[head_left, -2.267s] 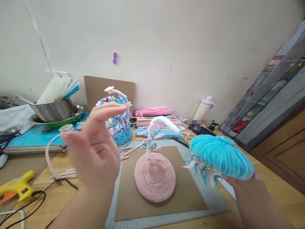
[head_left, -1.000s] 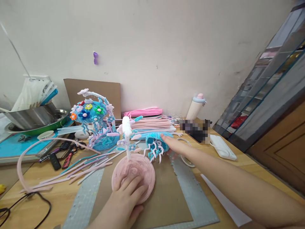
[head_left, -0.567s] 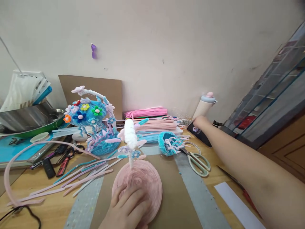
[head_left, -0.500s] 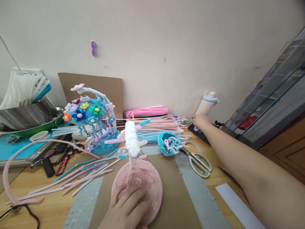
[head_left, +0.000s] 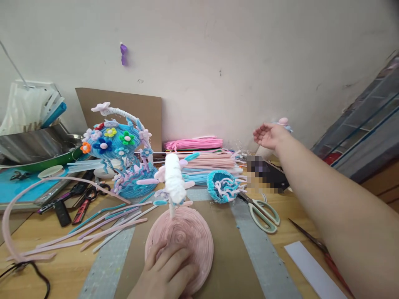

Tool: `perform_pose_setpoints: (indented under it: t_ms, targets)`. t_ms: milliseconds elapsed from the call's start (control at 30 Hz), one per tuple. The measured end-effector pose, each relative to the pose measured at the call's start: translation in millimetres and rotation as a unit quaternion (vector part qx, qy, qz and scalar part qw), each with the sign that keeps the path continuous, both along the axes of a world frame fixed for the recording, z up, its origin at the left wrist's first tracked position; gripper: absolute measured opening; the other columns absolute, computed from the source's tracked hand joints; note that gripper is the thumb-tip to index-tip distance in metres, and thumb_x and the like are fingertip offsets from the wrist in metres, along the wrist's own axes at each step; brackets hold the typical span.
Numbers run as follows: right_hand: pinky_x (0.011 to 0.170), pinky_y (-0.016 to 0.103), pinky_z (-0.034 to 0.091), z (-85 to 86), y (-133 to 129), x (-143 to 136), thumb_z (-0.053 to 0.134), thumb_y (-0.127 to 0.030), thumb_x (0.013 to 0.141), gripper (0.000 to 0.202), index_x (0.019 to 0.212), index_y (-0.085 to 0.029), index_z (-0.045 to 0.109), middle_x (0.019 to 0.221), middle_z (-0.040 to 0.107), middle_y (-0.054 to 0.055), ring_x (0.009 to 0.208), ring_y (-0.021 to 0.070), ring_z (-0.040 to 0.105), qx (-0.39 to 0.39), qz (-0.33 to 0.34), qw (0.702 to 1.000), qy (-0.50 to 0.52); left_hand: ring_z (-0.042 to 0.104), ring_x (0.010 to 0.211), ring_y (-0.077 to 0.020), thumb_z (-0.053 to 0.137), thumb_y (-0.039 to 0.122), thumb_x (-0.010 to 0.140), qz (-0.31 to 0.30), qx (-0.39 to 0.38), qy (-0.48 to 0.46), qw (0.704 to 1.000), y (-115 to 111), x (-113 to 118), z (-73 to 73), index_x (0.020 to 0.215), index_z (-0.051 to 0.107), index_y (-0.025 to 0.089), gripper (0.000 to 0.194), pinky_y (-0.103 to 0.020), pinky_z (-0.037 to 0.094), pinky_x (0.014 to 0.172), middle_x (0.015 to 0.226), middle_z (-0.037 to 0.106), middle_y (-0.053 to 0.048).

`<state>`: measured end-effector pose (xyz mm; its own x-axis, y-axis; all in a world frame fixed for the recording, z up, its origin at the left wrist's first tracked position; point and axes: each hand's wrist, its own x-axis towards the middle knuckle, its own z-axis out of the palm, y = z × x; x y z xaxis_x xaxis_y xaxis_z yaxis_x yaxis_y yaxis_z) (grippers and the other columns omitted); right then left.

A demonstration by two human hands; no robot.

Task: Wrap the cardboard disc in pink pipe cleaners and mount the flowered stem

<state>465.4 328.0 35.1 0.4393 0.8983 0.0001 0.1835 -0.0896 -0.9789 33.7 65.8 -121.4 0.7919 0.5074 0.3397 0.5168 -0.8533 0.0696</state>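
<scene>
My left hand (head_left: 170,268) lies over a pink coiled disc (head_left: 202,241), its fingers bent and close together against the coils; the fingertips are partly hidden. From the disc's far side rises a thin stem with a thick white fuzzy piece (head_left: 174,178) on top, ringed by pink, lilac and blue pipe-cleaner petals. Stretched far to the right, my right hand (head_left: 268,135) is raised with loosely curled fingers and nothing in them. It is in front of a bottle (head_left: 283,121) with a pink-topped lid, mostly covering it. Below that hand sits a dark, partly blurred object (head_left: 274,176).
Scissors (head_left: 264,216) lie beside a blue fuzzy cup shape (head_left: 216,187). A red-handled tool (head_left: 330,257) and white strip (head_left: 311,265) sit under my right forearm. Left stand a flowered blue pipe-cleaner piece (head_left: 115,143), loose strips (head_left: 102,226) and a metal pot (head_left: 37,147).
My right hand has lifted up from the dark object, uncovering more of it, and now covers much of the bottle. More of the red-handled tool shows. My left hand stays on the disc.
</scene>
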Motion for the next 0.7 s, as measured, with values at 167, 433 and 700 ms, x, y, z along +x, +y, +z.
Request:
perform_pose_setpoints:
  t_ms: [167,433,700]
  targets:
    - [0.085,0.043,0.055,39.5,5,1,0.059,-0.031,0.094,0.031,0.122,-0.016,0.057,0.122,0.061,0.009,0.101,0.0222,0.063,0.023,0.013,0.999,-0.043,0.057,0.118,-0.0199,0.065,0.037,0.083,0.005,-0.010,-0.005,1.000,0,1,0.0,0.124,0.057,0.031,0.042,-0.033,0.028,0.109,0.126,0.067,0.001]
    - [0.101,0.046,0.040,109.3,-2,-22,0.038,-0.021,0.103,0.031,0.112,-0.010,0.065,0.134,0.054,0.010,0.122,0.0221,0.054,0.163,0.019,0.945,-0.282,0.058,0.118,-0.0201,0.070,0.030,0.080,0.068,-0.056,0.001,0.996,-10,10,20.0,0.120,0.059,0.031,0.041,-0.034,0.029,0.111,0.125,0.068,0.002]
    - [0.105,0.045,0.011,154.1,-12,-57,0.053,-0.025,0.080,0.034,0.086,0.002,0.073,0.147,0.045,0.012,0.142,0.0257,0.023,0.217,0.021,0.860,-0.462,0.057,0.120,-0.0209,0.070,0.033,0.081,0.061,-0.038,-0.015,0.997,-5,8,5.3,0.120,0.058,0.033,0.040,-0.035,0.027,0.110,0.124,0.068,0.003]
